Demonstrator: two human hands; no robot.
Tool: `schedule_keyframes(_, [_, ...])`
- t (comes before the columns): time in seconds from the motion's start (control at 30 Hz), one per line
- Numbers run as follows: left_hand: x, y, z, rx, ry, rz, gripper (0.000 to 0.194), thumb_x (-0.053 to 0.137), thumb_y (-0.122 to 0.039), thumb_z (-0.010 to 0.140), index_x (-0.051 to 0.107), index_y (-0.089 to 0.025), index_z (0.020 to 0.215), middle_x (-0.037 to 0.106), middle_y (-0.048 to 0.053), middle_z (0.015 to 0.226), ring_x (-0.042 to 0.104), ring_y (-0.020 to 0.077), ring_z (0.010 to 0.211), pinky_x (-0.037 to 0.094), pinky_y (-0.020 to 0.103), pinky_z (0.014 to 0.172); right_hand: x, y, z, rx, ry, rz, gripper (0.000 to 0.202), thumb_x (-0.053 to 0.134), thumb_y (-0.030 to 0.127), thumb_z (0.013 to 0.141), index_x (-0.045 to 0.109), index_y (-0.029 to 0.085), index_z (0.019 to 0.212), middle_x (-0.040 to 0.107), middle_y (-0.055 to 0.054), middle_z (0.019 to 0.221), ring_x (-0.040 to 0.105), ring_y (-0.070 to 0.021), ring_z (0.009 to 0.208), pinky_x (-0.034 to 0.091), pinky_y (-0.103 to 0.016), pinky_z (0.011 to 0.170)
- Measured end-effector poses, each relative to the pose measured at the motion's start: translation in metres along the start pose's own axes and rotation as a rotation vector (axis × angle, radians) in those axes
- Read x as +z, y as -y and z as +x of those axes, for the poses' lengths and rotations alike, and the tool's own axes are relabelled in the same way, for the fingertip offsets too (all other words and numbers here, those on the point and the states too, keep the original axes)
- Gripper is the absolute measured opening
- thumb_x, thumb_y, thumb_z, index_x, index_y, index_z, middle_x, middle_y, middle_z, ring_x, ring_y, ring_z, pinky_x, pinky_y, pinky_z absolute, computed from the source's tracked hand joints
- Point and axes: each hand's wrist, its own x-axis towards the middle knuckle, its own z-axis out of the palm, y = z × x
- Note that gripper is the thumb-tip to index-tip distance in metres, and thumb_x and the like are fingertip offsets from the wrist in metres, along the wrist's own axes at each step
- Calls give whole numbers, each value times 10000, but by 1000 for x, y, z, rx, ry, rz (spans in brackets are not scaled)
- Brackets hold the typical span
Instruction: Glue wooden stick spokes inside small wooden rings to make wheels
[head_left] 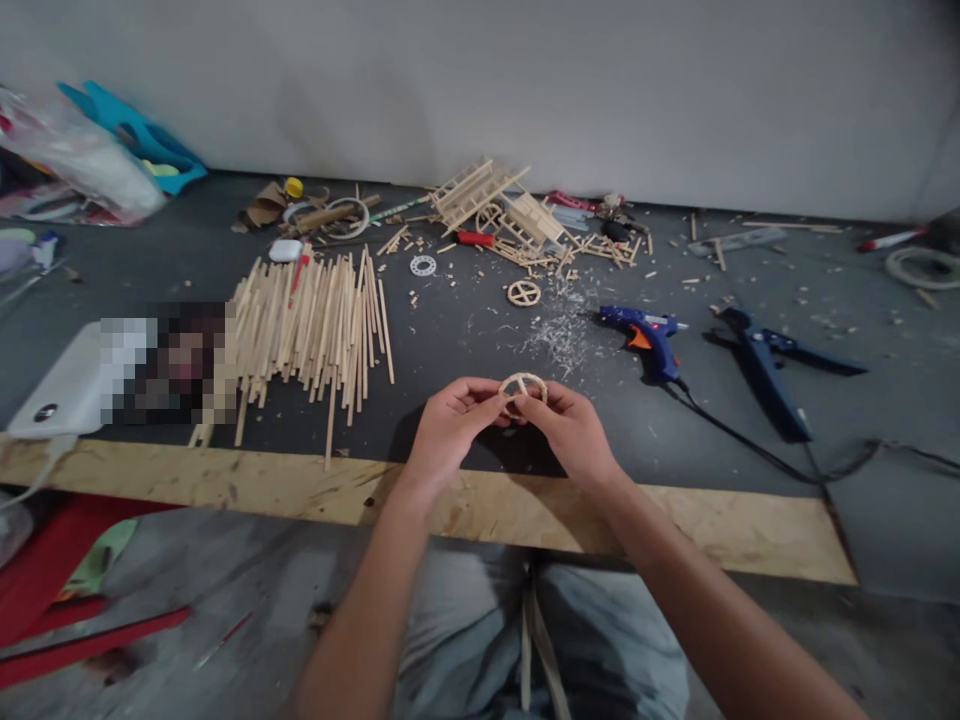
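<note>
Above the near edge of the dark grey work mat [465,340], just beyond the pale chipboard plank [225,480], the person holds a small round wooden wheel with crossed spokes [523,388] between both hands. The left hand [450,425] pinches the rim on its left side with thumb and fingers closed on the wood; the right hand [571,430] grips the opposite side likewise, so the wheel sits upright and clear of the mat. The step in hand appears to be fitting or checking the spokes within the ring. The next move would call for a steady two-point hold and light pressure, since the thin rim looks liable to flex or part at a joint. The wheel is light tan, its rim a bent strip, the spokes meeting near the centre; whether glue is present cannot be told. A second spoked wooden wheel [523,293] lies flat farther back, near a scatter of pale shavings [559,335]. A blue glue gun with orange trigger [646,335] rests to the right, well apart from the hands. A heap of pale wooden sticks [315,320] lies to the left.
</note>
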Motion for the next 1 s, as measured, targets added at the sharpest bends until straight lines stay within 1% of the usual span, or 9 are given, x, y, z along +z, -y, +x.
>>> schedule_keyframes(0.13, [1, -2, -1, 14, 40, 3, 226, 728, -229, 685, 658, -154, 886, 698, 25, 787, 640, 123, 666, 520, 288, 710, -1, -1, 1, 2, 5, 26, 192, 598, 376, 772, 629, 186, 779, 592, -4, 727, 521, -127, 680, 413, -270, 695])
schedule_keyframes(0.37, [1, -1, -1, 18, 36, 18, 231, 728, -238, 683, 658, -151, 885, 698, 34, 780, 648, 142, 679, 525, 319, 722, -2, 0, 1, 17, 16, 0, 198, 591, 378, 772, 606, 187, 721, 573, -4, 693, 514, -128, 660, 419, -275, 685])
schedule_keyframes(0.67, [0, 0, -1, 18, 44, -13, 223, 721, -222, 693, 666, -155, 898, 701, 29, 798, 640, 120, 660, 522, 289, 709, -2, -1, 0, 9, 4, 14, 202, 588, 379, 776, 603, 185, 721, 567, 0, 686, 503, -122, 648, 410, -268, 676])
schedule_keyframes(0.83, [0, 0, -1, 22, 46, -17, 184, 704, -230, 712, 671, -166, 882, 707, 20, 786, 642, 122, 662, 514, 288, 712, 0, 0, 1, 17, 10, 0, 210, 578, 395, 774, 628, 192, 790, 584, -3, 724, 509, -125, 662, 415, -260, 674])
schedule_keyframes(0.93, [0, -1, -1, 16, 41, -15, 191, 706, -238, 711, 678, -167, 885, 711, 28, 804, 646, 132, 682, 512, 297, 721, 0, -1, 1, 26, 18, 1, 234, 580, 403, 772, 646, 193, 849, 596, -7, 752, 512, -125, 670, 419, -262, 683])
schedule_keyframes(1.0, [0, -1, -1, 15, 46, -12, 204, 703, -246, 717, 679, -163, 901, 714, 40, 832, 649, 140, 697, 511, 304, 731, 0, -1, 1, 27, 14, 4, 235, 584, 403, 772, 651, 193, 850, 601, -10, 760, 517, -127, 678, 421, -265, 691])
